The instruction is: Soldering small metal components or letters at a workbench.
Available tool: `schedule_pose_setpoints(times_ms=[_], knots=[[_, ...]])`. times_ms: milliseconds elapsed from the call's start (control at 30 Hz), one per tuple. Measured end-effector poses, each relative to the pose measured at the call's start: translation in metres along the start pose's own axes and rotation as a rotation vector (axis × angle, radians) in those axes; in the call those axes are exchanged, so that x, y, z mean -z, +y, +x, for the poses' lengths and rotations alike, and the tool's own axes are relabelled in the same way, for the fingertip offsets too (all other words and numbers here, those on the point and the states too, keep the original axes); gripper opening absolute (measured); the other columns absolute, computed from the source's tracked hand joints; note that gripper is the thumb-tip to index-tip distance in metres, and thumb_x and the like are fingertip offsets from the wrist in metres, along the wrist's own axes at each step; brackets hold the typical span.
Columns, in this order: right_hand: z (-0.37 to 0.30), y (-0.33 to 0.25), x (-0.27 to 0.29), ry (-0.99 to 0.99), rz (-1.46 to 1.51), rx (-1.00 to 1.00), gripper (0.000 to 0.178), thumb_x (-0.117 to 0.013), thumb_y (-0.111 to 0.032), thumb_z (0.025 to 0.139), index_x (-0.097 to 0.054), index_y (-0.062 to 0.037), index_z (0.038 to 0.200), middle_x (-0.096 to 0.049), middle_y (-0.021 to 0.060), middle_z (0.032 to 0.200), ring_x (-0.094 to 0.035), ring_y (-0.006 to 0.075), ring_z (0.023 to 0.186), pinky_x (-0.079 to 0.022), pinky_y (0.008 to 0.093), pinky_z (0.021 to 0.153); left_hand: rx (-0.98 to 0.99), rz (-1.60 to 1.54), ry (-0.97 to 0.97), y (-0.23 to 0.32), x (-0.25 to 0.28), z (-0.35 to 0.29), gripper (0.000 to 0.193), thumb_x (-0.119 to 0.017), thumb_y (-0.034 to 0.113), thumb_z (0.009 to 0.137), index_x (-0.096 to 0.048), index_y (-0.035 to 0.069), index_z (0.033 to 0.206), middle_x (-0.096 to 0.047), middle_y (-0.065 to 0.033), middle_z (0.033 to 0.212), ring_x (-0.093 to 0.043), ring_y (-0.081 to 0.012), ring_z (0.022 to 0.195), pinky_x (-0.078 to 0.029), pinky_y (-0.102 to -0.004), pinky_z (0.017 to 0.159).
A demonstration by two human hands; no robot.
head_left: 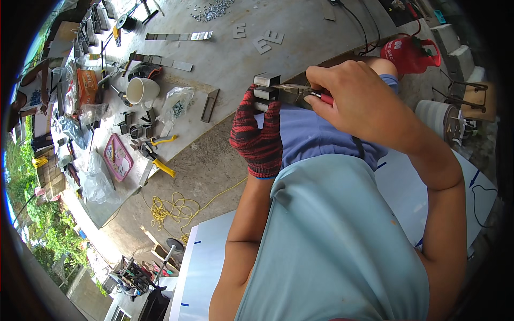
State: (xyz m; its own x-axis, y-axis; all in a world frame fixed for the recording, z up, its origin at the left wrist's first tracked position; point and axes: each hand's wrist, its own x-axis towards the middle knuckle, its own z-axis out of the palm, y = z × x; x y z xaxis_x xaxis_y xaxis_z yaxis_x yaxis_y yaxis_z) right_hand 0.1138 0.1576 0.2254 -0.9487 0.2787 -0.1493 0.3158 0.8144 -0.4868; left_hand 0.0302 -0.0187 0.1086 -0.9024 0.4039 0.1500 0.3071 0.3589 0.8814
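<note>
Bare right hand (356, 99) is wrapped round red-handled pliers (325, 98), tips right at the bent metal piece (266, 81) that the gloved left hand (258, 142) pinches near the table edge. Looks mid-job to me: bends are in, plier work's unfinished. Flat metal cutouts (263, 46) lie on the table (214, 64) beyond.

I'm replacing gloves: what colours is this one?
Mottled red and black glove; head view.

Left hand (258, 138) holds metal (266, 82), right hand (354, 99) pliers (307, 92).
</note>
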Motion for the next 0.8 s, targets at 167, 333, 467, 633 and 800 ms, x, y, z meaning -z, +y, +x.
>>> schedule_pose_setpoints(times_ms=[167, 333, 467, 633, 800], knots=[[0.0, 0.001, 0.0, 0.015, -0.06, 0.009, 0.021, -0.075, -0.015, 0.086, -0.058, -0.0011, 0.087, -0.064, 0.0184, 0.071, -0.064, 0.0421, 0.072, -0.049, 0.0494, 0.066, 0.034, -0.121, 0.015, -0.003, -0.003, 0.001, 0.046, -0.086, 0.013, 0.087, -0.071, 0.0, 0.128, -0.077, -0.0131, 0.107, -0.069, -0.0164, 0.09, -0.056, -0.0318, 0.086], [-0.007, -0.005, 0.009, -0.016, -0.142, -0.031, 0.024, -0.075, -0.021, 0.088, -0.06, -0.0036, 0.093, -0.066, 0.0151, 0.074, -0.067, 0.0389, 0.076, -0.049, 0.0502, 0.069, 0.126, -0.233, 0.004, -0.006, -0.003, 0.003, 0.045, -0.084, 0.017, 0.09, -0.07, 0.0, 0.129, -0.07, -0.0044, 0.091, -0.06, -0.0097, 0.081, -0.052, -0.0271, 0.077], [-0.006, -0.006, 0.016, -0.049, -0.168, -0.064, 0.024, -0.075, -0.024, 0.089, -0.06, -0.0055, 0.094, -0.066, 0.0129, 0.078, -0.067, 0.0375, 0.078, -0.049, 0.051, 0.069, 0.213, -0.263, -0.071, -0.007, 0.003, 0.006, 0.044, -0.082, 0.017, 0.092, -0.069, 0.0, 0.13, -0.07, -0.0028, 0.093, -0.06, -0.0094, 0.082, -0.052, -0.0271, 0.079], [-0.002, 0.0, 0.01, 0.08, -0.24, 0.041, 0.022, -0.074, -0.024, 0.089, -0.061, -0.0072, 0.097, -0.064, 0.0105, 0.079, -0.067, 0.0362, 0.079, -0.05, 0.0494, 0.068, 0.316, -0.459, -0.148, -0.003, 0.003, 0.005, 0.04, -0.077, 0.015, 0.097, -0.067, -0.002, 0.132, -0.074, -0.0068, 0.11, -0.064, -0.0111, 0.098, -0.053, -0.0276, 0.087], [0.002, 0.004, 0.006, 0.123, -0.26, 0.128, 0.02, -0.074, -0.023, 0.089, -0.062, -0.0084, 0.097, -0.063, 0.0092, 0.083, -0.067, 0.0349, 0.077, -0.052, 0.0483, 0.065, 0.329, -0.449, -0.182, -0.005, 0.007, 0.008, 0.04, -0.074, 0.015, 0.099, -0.065, -0.004, 0.134, -0.073, -0.009, 0.113, -0.065, -0.0121, 0.101, -0.054, -0.0294, 0.09]])
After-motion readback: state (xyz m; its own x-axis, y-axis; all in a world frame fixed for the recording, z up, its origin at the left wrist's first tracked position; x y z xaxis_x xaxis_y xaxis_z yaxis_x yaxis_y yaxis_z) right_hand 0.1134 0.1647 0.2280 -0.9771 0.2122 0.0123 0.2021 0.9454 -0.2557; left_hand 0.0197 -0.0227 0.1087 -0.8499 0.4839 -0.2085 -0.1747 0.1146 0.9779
